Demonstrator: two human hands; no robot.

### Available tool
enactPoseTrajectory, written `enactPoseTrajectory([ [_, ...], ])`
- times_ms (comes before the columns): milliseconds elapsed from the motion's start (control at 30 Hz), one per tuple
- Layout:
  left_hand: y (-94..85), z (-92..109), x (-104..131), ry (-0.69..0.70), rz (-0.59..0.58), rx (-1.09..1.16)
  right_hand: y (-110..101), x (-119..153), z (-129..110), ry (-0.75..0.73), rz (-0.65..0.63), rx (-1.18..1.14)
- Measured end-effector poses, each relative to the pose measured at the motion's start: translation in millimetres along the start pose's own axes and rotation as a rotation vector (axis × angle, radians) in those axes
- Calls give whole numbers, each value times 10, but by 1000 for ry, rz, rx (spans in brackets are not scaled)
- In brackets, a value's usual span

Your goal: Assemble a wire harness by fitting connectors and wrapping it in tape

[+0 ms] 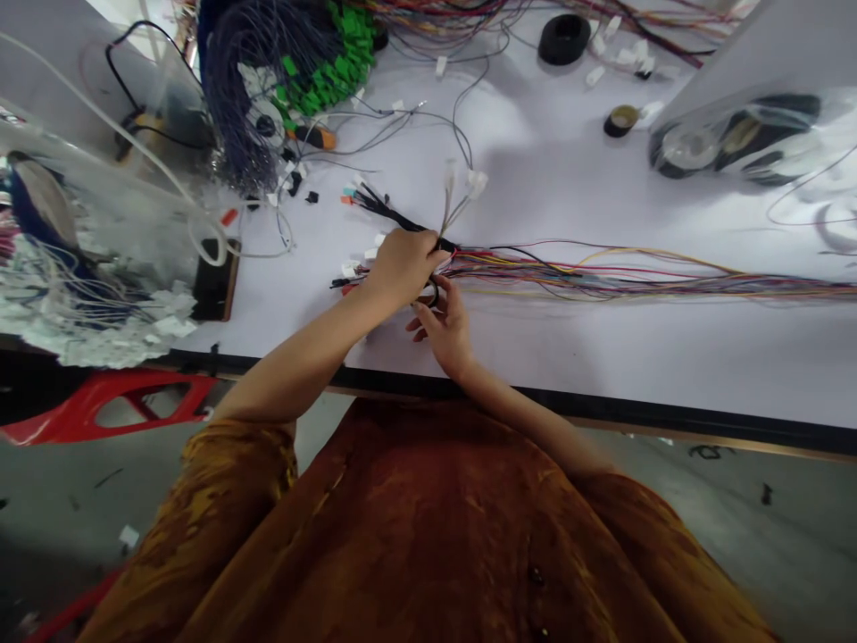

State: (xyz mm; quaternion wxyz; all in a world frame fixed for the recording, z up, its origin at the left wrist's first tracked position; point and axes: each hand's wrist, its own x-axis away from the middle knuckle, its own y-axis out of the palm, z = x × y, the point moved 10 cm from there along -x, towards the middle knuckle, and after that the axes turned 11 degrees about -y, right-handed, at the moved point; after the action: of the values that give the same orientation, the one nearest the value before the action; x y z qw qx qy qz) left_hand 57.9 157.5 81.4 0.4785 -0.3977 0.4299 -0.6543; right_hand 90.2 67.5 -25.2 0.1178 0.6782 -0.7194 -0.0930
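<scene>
A wiring harness [528, 268] of thin coloured wires runs from the right edge of the table to my hands. My left hand [402, 266] is closed round it, where the loose wires meet a black-wrapped section. Beyond that hand, black branches with small connectors [350, 269] fan out to the left, and two pale wires with white connectors [477, 183] point away from me. Just below the harness, my right hand [448, 332] has its thumb and fingers round a small black tape roll [435, 293]. The tape's loose end is hidden by my fingers.
A bundle of dark wires with green connectors [335, 76] lies at the back left. White connectors on wires [127, 313] are heaped at the left, beside a dark phone-like slab [218, 281]. A black tape roll [564, 39] and a smaller roll [621, 120] lie at the back.
</scene>
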Motion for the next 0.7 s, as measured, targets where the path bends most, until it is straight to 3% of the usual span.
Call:
enactPoseTrajectory([
  [67,35,122,16,14,-21,-163,73,3,27,-11,-4,-34],
  [167,100,218,111,44,-9,-333,114,3,0,-59,-115,6],
  [300,218,202,365,94,-14,-381,-251,-137,-280,-200,-165,366],
  [367,312,165,492,118,-52,-412,-424,-292,-562,-355,-169,577],
  [400,363,155,545,137,-73,-429,-418,-374,-687,-441,-229,644],
  [467,448,152,622,179,-100,-452,-224,-498,-827,-597,-485,722],
  [533,495,165,663,216,-99,-454,37,-556,-819,-681,-790,780],
  [600,526,177,689,237,-98,-445,254,-596,-725,-680,-1033,868],
  [700,544,191,735,253,-106,-389,498,-616,-571,-638,-1278,1085],
])
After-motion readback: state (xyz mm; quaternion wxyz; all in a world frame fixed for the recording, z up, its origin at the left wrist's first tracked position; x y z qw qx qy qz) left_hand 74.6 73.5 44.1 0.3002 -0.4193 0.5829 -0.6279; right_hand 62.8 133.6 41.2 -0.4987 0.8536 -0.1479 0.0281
